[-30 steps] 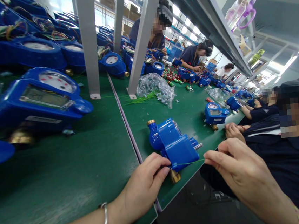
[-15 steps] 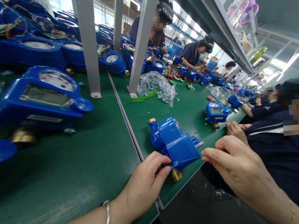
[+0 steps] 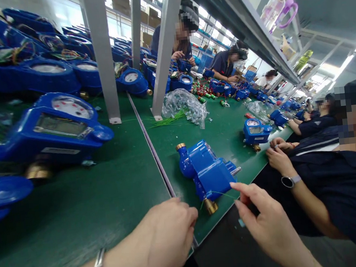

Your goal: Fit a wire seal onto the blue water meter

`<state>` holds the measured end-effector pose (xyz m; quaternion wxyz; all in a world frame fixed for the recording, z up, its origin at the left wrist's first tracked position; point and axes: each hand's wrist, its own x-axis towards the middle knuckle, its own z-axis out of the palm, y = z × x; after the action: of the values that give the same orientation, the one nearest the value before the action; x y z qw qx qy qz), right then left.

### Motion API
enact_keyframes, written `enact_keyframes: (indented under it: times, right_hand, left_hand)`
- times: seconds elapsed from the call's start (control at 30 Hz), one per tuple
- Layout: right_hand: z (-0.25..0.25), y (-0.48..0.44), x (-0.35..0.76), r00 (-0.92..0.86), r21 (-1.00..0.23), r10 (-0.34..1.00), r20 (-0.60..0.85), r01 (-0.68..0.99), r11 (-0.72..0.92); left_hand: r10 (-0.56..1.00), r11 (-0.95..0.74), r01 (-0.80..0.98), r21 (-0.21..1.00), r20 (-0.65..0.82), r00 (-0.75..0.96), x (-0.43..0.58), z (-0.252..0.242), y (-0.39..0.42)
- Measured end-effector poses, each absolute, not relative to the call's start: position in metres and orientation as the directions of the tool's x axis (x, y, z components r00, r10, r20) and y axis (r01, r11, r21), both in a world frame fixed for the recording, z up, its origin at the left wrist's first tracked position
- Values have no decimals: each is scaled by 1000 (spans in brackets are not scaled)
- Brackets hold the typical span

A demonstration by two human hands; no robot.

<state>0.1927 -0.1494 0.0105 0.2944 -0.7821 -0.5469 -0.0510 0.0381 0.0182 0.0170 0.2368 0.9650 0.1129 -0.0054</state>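
Observation:
A blue water meter (image 3: 207, 171) with brass ends lies on its side near the front edge of the green bench (image 3: 115, 198). A thin green wire (image 3: 218, 194) runs from its lower part towards my hands. My right hand (image 3: 265, 221) is just right of the meter, thumb and forefinger pinched on the wire's end. My left hand (image 3: 166, 239) is curled below the meter's left, a little apart from it; its fingertips are turned away, so what they grip is hidden. A silver bangle (image 3: 98, 265) is on that wrist.
A large blue meter (image 3: 54, 128) sits at left, with several more stacked behind. A plastic bag (image 3: 185, 103) with green wires lies by the grey posts (image 3: 101, 57). A seated person's hands (image 3: 279, 159) and another meter (image 3: 255, 132) are at right. Other people work further along.
My left hand has come off the meter and drawn back towards me. My right hand has dropped lower, still pinching the wire. The neighbour's hands moved by their meter.

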Motion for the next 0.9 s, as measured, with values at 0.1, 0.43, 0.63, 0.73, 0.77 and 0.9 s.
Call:
enact_keyframes:
  times: [0.1, 0.43, 0.63, 0.73, 0.77, 0.9]
  right_hand:
    - [-3, -159, 185, 552, -730, 783, 286, 655, -196]
    - [-35, -147, 153, 623, -965, 764, 168, -54, 256]
    - [-40, -151, 152, 690, -928, 722, 59, -228, 294]
    - [-40, -150, 150, 691, -919, 720, 65, -240, 314]
    - [-40, -149, 149, 685, -920, 725, 80, -230, 318]
    - [-35, -145, 145, 676, -915, 726, 122, -207, 346]
  left_hand:
    - [133, -860, 139, 491, -46, 990, 27, 42, 16]
    - [-45, -480, -183, 858, 184, 982, 29, 27, 20]
    - [183, -482, -8, 876, 110, 977, 34, 16, 16]
    - [186, -602, -56, 797, 208, 960, 35, 14, 14]
    - [181, -632, -73, 772, 239, 954, 36, 13, 13]
    - [197, -714, -80, 696, 309, 931, 36, 10, 12]
